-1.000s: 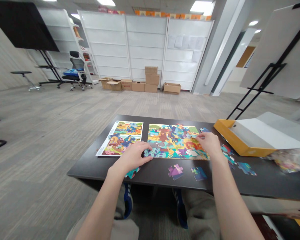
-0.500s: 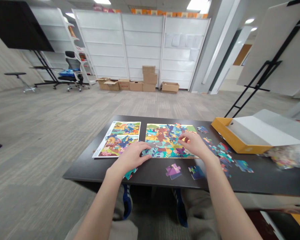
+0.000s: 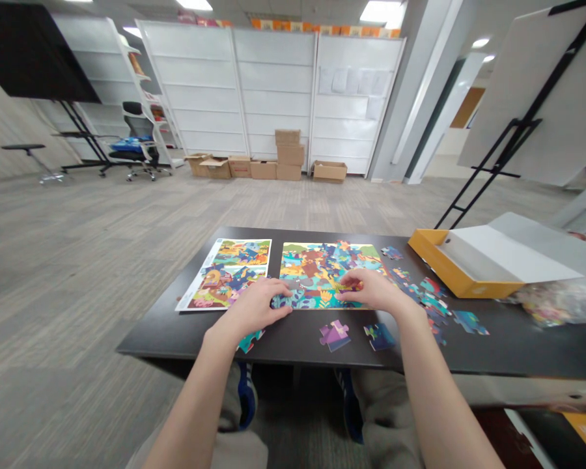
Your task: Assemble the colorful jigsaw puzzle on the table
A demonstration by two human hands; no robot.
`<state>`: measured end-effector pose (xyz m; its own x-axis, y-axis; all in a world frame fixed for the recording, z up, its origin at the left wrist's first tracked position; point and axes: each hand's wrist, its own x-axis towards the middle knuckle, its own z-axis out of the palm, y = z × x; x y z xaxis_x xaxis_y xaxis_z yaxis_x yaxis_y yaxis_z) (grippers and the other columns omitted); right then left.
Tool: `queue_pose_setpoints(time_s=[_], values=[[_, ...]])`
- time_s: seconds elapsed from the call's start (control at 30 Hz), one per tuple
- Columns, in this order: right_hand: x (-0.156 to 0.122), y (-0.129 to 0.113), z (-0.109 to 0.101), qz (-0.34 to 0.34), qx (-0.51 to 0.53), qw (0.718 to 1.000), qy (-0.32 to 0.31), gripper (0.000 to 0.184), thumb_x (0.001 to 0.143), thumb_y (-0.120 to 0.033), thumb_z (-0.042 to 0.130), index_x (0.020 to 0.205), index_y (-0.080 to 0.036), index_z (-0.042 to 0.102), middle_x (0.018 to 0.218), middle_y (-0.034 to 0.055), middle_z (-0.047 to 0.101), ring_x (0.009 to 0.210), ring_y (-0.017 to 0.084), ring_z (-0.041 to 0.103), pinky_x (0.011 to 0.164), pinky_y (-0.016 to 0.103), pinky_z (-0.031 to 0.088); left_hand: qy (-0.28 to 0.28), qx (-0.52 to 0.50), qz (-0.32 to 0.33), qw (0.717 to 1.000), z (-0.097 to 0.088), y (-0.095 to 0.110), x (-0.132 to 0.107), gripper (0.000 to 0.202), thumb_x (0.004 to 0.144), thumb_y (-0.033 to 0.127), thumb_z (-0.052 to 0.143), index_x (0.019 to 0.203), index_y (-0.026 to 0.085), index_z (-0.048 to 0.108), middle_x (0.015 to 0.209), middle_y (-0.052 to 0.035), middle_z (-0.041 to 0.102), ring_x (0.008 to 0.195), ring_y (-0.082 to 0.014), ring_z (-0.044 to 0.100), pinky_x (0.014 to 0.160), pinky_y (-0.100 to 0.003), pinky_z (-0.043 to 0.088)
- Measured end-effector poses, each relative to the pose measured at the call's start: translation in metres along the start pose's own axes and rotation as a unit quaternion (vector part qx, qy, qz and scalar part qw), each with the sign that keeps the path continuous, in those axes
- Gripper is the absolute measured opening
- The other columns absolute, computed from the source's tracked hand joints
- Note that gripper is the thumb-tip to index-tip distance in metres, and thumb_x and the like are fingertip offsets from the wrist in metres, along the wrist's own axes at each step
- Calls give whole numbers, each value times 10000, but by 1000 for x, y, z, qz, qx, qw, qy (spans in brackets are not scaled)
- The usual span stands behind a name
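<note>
A colourful jigsaw puzzle [image 3: 312, 267] lies on the dark table before me, most of its picture filled with joined pieces. My left hand [image 3: 258, 303] rests at its lower left edge, fingers stretched out and thumb apart, with nothing held. Over the puzzle's lower right part, my right hand [image 3: 371, 290] has thumb and fingertips closed around a small yellow-and-red puzzle piece [image 3: 350, 286], close to the surface. Nearer me lie a purple puzzle piece [image 3: 335, 335] and a dark blue one [image 3: 379, 336]. A teal piece [image 3: 250, 341] shows partly below my left hand.
Left of the puzzle lies a printed picture sheet [image 3: 208, 286]. Several loose pieces [image 3: 432, 296] are scattered to the right. Beyond them sit an open yellow box [image 3: 449, 270] and a clear plastic bag [image 3: 561, 303]. The table's front edge [image 3: 297, 361] is close to me.
My right hand has moved down and slightly left over the puzzle, and a yellow-and-red piece now shows between its fingers. The left hand stays in place. The view has shifted slightly.
</note>
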<state>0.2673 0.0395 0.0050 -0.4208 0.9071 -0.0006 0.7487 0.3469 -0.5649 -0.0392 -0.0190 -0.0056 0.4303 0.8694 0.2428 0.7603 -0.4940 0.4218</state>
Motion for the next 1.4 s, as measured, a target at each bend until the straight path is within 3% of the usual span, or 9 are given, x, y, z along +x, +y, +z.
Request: queue_pose_setpoints(time_s=[0.67, 0.83, 1.03, 1.4], values=[[-4, 2, -3, 2, 13, 1000, 4, 189, 804, -335, 751, 921, -190, 722, 932, 61, 758, 855, 206, 692, 780, 314, 535, -1, -9, -6, 1000, 5, -5, 2, 211, 866, 346, 718, 1038, 232, 759, 1233, -71, 727, 1152, -275, 662, 1037, -435, 500], [-18, 17, -26, 19, -3, 999, 26, 175, 880, -298, 616, 935, -199, 750, 948, 59, 773, 885, 218, 703, 818, 314, 529, 5, -9, 3, 1000, 4, 0, 2, 215, 844, 330, 736, 1034, 229, 744, 1183, -66, 747, 1132, -280, 673, 1022, -427, 512], [-38, 52, -56, 125, -58, 984, 116, 253, 885, -275, 551, 929, -195, 787, 919, 70, 787, 833, 237, 718, 760, 307, 527, -1, -6, 10, 1000, 4, 2, 3, 176, 857, 305, 717, 1014, 227, 730, 1150, -59, 756, 1114, -269, 678, 1024, -421, 508], [-37, 67, -49, 129, -67, 989, 36, 134, 711, -269, 768, 833, -238, 815, 868, 46, 792, 807, 244, 726, 735, 312, 555, 4, 1, 22, 1000, 6, 1, 4, 171, 869, 345, 683, 993, 237, 734, 1143, -68, 754, 1111, -272, 675, 998, -420, 517]])
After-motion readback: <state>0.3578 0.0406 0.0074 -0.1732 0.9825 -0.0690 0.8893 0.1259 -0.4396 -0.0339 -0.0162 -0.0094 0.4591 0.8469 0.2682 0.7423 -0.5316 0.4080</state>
